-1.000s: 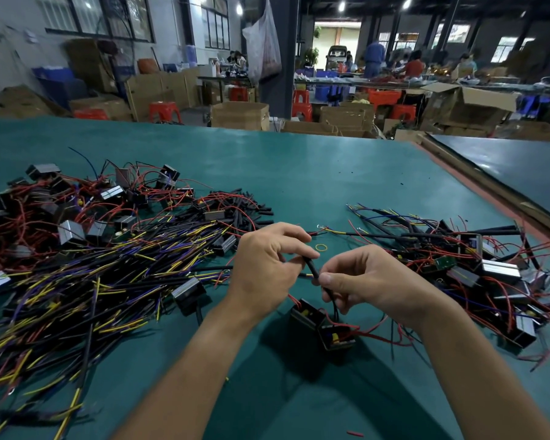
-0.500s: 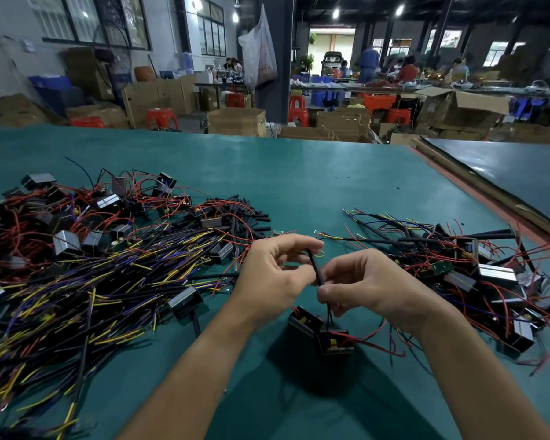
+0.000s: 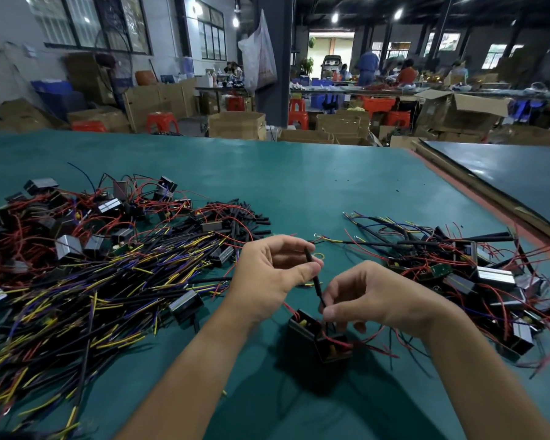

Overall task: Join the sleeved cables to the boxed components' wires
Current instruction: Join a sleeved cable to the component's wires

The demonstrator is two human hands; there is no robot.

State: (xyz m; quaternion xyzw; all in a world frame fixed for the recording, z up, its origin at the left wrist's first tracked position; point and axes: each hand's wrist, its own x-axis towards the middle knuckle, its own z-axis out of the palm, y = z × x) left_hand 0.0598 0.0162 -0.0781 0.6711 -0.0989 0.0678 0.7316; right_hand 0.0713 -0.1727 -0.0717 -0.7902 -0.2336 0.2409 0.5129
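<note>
At the middle of the matte teal bench (image 3: 299, 185), the left hand (image 3: 267, 274) is pinching a thin black sleeved cable (image 3: 311, 268) between thumb and forefinger, its other fingers curling loosely above. The right hand (image 3: 372, 300) is gripping the lower end of the same cable with the tips of thumb and forefinger. It is doing so just above two boxed components (image 3: 302, 325) that are sitting on the bench under the hands, touching each other. The cable is standing nearly upright, tilting a little, smooth and dull like tubing.

Both boxes are small rectangular open-topped shells of dark hard plastic. The nearer one is holding a yellow part and thin red wires (image 3: 372, 347), which are looping over its rim and trailing off to the right.

To the left, a wide heap of sleeved cables (image 3: 92, 296) is sprawling, black tubes with yellow, purple and red wire ends poking out. More boxes are lying along its far side, some showing glossy silver-grey faces. Short loose sleeve pieces (image 3: 248, 217) are lying at the heap's right edge.

To the right, a smaller pile (image 3: 473, 281) is lying: boxes with red leads, black sleeved cables and a small green circuit board (image 3: 440, 269).

Beyond the bench, brown cardboard cartons (image 3: 237, 125) are standing beside red plastic stools (image 3: 161, 120), some with flaps open; what they are holding cannot be told
</note>
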